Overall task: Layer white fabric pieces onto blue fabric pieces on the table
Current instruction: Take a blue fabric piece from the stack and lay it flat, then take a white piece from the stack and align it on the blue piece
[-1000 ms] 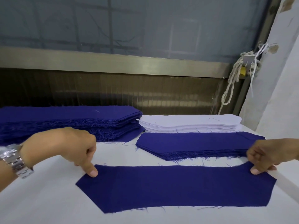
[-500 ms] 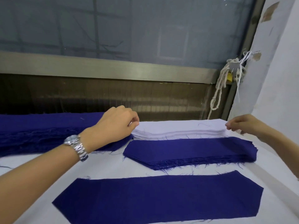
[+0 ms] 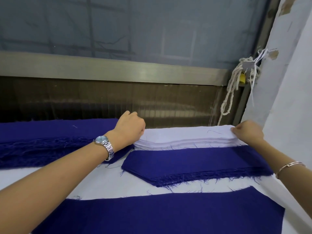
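**Hands at both ends of the white stack**

Fabric in three blue lots and one white lot lies on the white-covered table (image 3: 101, 183). The stack of white fabric pieces (image 3: 185, 137) sits at the far edge, right of centre, its layered edges facing the camera. The left hand (image 3: 130, 127) is at the stack's left corner with its fingers curled onto the top layers; the fingertips are hidden behind the knuckles. The right hand (image 3: 247, 132) is at the opposite end, pinching the upper edge of the stack between thumb and fingers. The two hands are well apart, one at each end of the stack.

Just in front of the white stack, touching its near edge, lies a smaller stack of blue pieces (image 3: 194, 162) with frayed threads along its front. Nearest the camera, a single blue piece (image 3: 160, 213) lies flat on the table, with nothing on top of it. A taller, wider blue stack (image 3: 50, 137) fills the far left, under the left forearm.

A silver wristwatch (image 3: 103, 142) is on the left wrist and a thin bracelet (image 3: 290, 166) on the right. A knotted white rope (image 3: 231, 92) hangs beside the window frame at the far right.
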